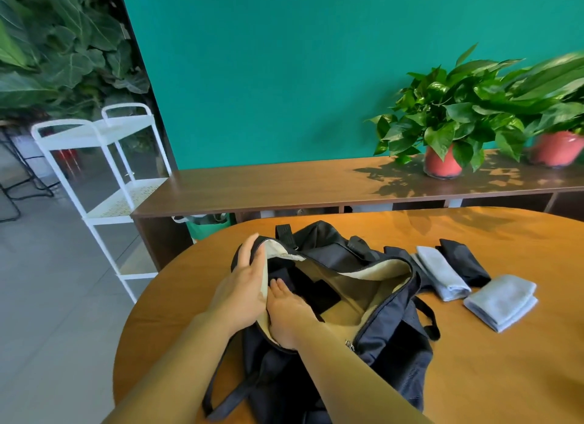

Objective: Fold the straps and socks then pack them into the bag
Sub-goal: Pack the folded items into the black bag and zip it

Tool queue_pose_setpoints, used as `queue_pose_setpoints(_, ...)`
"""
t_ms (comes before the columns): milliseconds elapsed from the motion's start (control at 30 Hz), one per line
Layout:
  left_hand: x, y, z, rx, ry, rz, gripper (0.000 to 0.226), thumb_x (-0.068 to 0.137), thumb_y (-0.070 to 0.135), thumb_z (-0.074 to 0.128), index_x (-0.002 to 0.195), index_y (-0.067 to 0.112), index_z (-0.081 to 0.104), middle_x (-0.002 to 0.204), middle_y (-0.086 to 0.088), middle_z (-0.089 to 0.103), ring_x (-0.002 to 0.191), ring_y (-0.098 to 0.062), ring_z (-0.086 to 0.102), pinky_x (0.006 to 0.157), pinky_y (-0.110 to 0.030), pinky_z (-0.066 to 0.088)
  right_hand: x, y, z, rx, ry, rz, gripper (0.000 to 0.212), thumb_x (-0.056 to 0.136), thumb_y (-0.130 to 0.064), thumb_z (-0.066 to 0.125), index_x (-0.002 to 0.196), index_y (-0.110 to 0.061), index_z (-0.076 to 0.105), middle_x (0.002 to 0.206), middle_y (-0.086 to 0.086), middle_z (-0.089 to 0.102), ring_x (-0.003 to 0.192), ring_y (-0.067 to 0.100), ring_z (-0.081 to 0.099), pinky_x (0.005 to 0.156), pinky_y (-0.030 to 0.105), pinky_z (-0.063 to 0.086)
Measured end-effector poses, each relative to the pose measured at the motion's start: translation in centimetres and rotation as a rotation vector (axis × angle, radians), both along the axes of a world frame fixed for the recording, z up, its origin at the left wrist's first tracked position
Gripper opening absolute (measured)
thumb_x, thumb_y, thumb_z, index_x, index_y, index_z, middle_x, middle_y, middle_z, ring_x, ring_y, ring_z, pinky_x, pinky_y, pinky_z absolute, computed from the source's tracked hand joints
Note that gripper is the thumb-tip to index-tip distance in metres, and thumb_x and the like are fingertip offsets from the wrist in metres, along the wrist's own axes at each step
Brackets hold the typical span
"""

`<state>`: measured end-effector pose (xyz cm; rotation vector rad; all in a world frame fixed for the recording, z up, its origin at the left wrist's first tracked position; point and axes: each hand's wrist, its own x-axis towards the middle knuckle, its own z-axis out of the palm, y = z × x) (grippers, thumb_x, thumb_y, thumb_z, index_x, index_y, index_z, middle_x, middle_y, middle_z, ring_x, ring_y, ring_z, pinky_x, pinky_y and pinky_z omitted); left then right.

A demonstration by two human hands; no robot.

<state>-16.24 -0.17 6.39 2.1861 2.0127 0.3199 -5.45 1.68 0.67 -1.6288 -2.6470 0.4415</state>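
A black bag (395,354) with a cream lining lies unzipped on the round wooden table (493,376). My left hand (245,284) holds the bag's left rim, thumb inside, pulling the mouth wide. My right hand (286,316) reaches into the opening with straight fingers, touching a folded black item (316,292) that lies inside. To the right of the bag lie a folded light blue piece (441,273), a folded black piece (464,262) and another folded light blue piece (502,302).
A long wooden sideboard (284,186) stands behind the table with two potted plants (442,130) in red pots. A white wire trolley (104,171) stands at the left on the grey floor. The bag's black handles (221,389) trail toward the table's near edge.
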Motion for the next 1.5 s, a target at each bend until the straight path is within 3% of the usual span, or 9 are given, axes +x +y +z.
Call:
queue_pose_setpoints(233, 1.2, -0.7, 0.3, -0.014, 0.056, 0.004, 0.094, 0.085, -0.004, 0.055, 0.152, 0.020, -0.006, 0.154, 0.013, -0.026, 0.062, -0.010, 0.049, 0.048, -0.021, 0.034, 3.4, -3.0, 3.1, 0.145, 0.174, 0.019, 0.060, 0.093, -0.008, 0.045, 0.149, -0.007, 0.023, 0.158, 0.006, 0.018, 0.147, 0.016, 0.008, 0.117, 0.029, 0.016)
queue_pose_setpoints(467, 3.8, -1.5, -0.9, 0.013, 0.144, 0.032, 0.094, 0.082, -0.003, 0.060, 0.153, 0.020, 0.003, 0.153, 0.010, -0.025, 0.096, -0.020, 0.051, 0.046, -0.021, 0.033, 12.4, -8.7, 3.1, 0.557, 0.342, -0.094, 0.053, 0.054, 0.007, 0.064, 0.106, -0.003, 0.069, 0.109, 0.012, 0.070, 0.107, 0.030, 0.065, 0.082, 0.038, 0.055)
queue_pose_setpoints(633, 5.4, -1.0, -2.3, 0.024, 0.210, 0.063, 0.087, 0.083, 0.001, 0.059, 0.152, 0.017, 0.008, 0.153, 0.010, -0.022, 0.118, -0.022, 0.044, 0.056, -0.030, 0.049, 21.1, -12.7, 2.1, 0.638, 0.241, -0.370, 0.030, 0.073, 0.001, 0.046, 0.096, -0.008, 0.064, 0.096, 0.007, 0.064, 0.095, 0.029, 0.060, 0.084, 0.034, 0.046)
queue_pose_setpoints(767, 6.4, -0.4, -3.0, 0.016, 0.232, 0.085, 0.082, 0.084, 0.004, 0.056, 0.152, 0.019, 0.012, 0.155, 0.009, -0.018, 0.124, -0.030, 0.041, 0.069, -0.036, 0.048, 28.7, -16.3, 0.0, 0.581, 0.072, -0.669, 0.057, 0.072, -0.007, 0.029, 0.117, 0.001, 0.063, 0.121, 0.018, 0.063, 0.118, 0.033, 0.057, 0.098, 0.045, 0.047)
queue_pose_setpoints(900, 6.8, -0.2, -3.3, 0.000, 0.235, 0.086, 0.082, 0.084, 0.004, 0.055, 0.152, 0.018, 0.012, 0.156, 0.007, -0.016, 0.124, -0.032, 0.040, 0.071, -0.036, 0.047, 32.2, -18.8, -2.0, 0.385, -0.090, -0.893, 0.049, 0.074, -0.011, 0.049, 0.119, 0.006, 0.061, 0.125, 0.025, 0.059, 0.124, 0.040, 0.050, 0.100, 0.054, 0.043)
queue_pose_setpoints(967, 6.9, -0.3, -3.4, -0.005, 0.238, 0.085, 0.081, 0.084, 0.004, 0.056, 0.152, 0.018, 0.012, 0.156, 0.007, -0.016, 0.123, -0.032, 0.041, 0.071, -0.036, 0.048, 32.6, -19.3, -2.8, 0.274, -0.124, -0.969, 0.060, 0.079, -0.018, 0.060, 0.133, 0.006, 0.047, 0.139, 0.026, 0.045, 0.135, 0.042, 0.036, 0.108, 0.053, 0.032)
queue_pose_setpoints(1133, 6.9, -0.6, -3.2, -0.007, 0.244, 0.100, 0.082, 0.084, 0.004, 0.058, 0.152, 0.018, 0.013, 0.156, 0.009, -0.016, 0.119, -0.030, 0.044, 0.068, -0.035, 0.047, 32.4, -19.1, -3.9, 0.157, -0.062, -1.003, 0.054, 0.100, -0.021, 0.017, 0.151, -0.006, 0.005, 0.159, 0.014, 0.004, 0.146, 0.031, 0.001, 0.119, 0.044, 0.006)
queue_pose_setpoints(1333, 6.8, -1.0, -2.9, -0.011, 0.240, 0.084, 0.083, 0.083, 0.003, 0.057, 0.152, 0.017, 0.012, 0.156, 0.009, -0.017, 0.120, -0.029, 0.044, 0.069, -0.035, 0.047, 30.7, -17.4, -3.9, 0.204, -0.013, -0.799, 0.052, 0.098, -0.024, 0.032, 0.147, -0.009, 0.024, 0.155, 0.007, 0.025, 0.144, 0.023, 0.018, 0.114, 0.034, 0.026)
queue_pose_setpoints(1500, 6.3, -1.3, -3.2, 0.006, 0.238, 0.084, 0.084, 0.084, 0.003, 0.057, 0.152, 0.017, 0.011, 0.156, 0.007, -0.017, 0.117, -0.027, 0.045, 0.065, -0.033, 0.045, 30.7, -16.9, -4.2, 0.284, 0.082, -0.806, 0.045, 0.085, -0.034, 0.029, 0.109, -0.011, 0.060, 0.124, 0.006, 0.057, 0.130, 0.029, 0.043, 0.091, 0.040, 0.048)
